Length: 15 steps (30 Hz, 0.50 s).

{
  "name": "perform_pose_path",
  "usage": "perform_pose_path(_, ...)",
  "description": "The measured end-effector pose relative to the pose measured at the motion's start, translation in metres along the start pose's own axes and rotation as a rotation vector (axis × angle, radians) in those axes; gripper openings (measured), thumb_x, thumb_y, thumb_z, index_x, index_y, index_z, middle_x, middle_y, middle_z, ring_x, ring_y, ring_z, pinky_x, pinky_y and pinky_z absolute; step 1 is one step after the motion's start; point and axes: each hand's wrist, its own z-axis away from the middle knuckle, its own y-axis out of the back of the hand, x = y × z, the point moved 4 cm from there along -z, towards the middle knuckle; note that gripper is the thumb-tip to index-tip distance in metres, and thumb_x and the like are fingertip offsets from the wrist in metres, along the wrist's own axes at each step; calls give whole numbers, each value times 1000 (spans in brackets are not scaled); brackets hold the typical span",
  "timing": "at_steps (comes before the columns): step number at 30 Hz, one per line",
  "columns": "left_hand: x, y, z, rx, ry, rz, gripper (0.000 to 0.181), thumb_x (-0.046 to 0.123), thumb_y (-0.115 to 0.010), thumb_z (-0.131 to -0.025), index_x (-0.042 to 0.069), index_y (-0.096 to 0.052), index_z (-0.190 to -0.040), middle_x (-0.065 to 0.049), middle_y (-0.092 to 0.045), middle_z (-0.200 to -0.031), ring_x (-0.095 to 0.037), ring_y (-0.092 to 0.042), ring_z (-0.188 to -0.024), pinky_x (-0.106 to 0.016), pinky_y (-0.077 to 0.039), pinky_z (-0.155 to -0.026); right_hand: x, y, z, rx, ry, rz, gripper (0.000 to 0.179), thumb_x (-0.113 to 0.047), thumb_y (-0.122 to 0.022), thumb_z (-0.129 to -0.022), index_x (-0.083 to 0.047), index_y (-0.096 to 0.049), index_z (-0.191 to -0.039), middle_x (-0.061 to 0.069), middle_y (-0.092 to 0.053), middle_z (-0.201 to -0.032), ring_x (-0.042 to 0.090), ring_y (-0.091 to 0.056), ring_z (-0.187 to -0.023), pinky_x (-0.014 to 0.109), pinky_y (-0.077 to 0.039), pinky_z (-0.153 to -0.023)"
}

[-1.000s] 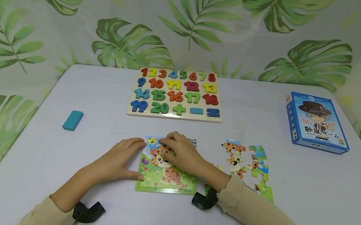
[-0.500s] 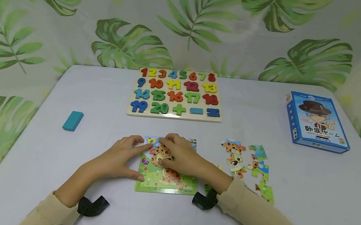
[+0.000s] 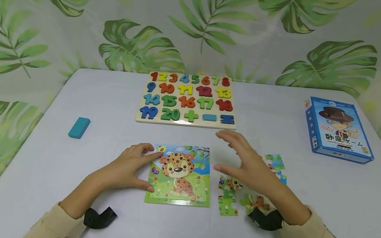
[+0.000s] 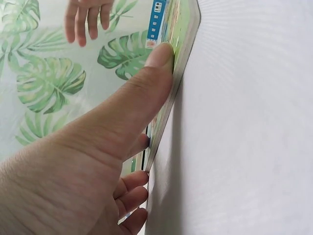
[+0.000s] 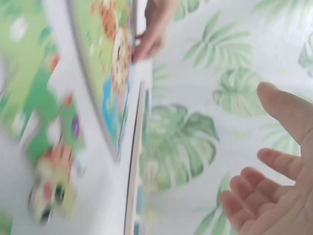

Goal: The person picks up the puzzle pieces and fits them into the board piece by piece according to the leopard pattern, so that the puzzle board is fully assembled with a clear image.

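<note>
- Square multicoloured leopard puzzle (image 3: 180,174): front centre of white tabletop (image 3: 167,229); left hand (image 3: 128,169) at its left edge.
- Multicoloured loose jigsaw pieces (image 3: 227,203): right of puzzle, partly below right hand (image 3: 249,168).
- Rectangular wooden number board (image 3: 186,124): behind puzzle.
- Teal rectangular block (image 3: 79,128): far left.
- Blue rectangular box (image 3: 340,130): right rear.

Numbers 1 to 20 (image 3: 187,102), a plus (image 3: 191,116) and a minus (image 3: 209,117) — on the board (image 3: 208,124), upper centre; "卧底ゲーム" — on the blue box (image 3: 342,132), upper right.

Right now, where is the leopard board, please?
In the head view, the leopard board sits lower centre, below the number board, with the left hand at its left edge.
</note>
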Motion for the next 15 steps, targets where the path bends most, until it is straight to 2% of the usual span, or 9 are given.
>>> perform_pose_path(4,0,-1,0,-3,2,3,97,69,-63,-61,19,-37,-139,-12,-32,-133,-28,-29,-120,-46,-25,-97,22,21,19,109,-21,41,68,-17,-71,-78,-12,-36,-136,6,-35,-136,24,-39,-115,48,-38,-88)
perform_pose_path(7,0,-1,0,-4,4,4,97,69,-63,-61,19,-36,-139,-11,-32,-132,-28,-29,-120,-46,-25,-97,41,29,29,151,-63,59,66,-13,-71,-78,-12,-38,-135,7,-38,-133,25,-41,-113,49,-38,-87)
perform_pose_path(11,0,-1,0,-3,9,7,97,70,-62,-60,19,-36,-139,-11,-32,-133,-27,-29,-121,-46,-25,-98,64,31,36,170,-115,65,63,-12,-69,-79,-9,-39,-134,11,-40,-132,31,-41,-113,50,-38,-87)
perform_pose_path(15,-1,-2,0,-3,16,12,98,71,-61,-60,20,-36,-139,-10,-31,-134,-27,-27,-122,-46,-25,-98,81,29,39,162,-188,69,60,-17,-67,-81,-7,-40,-133,13,-41,-131,32,-42,-112,50,-39,-86)
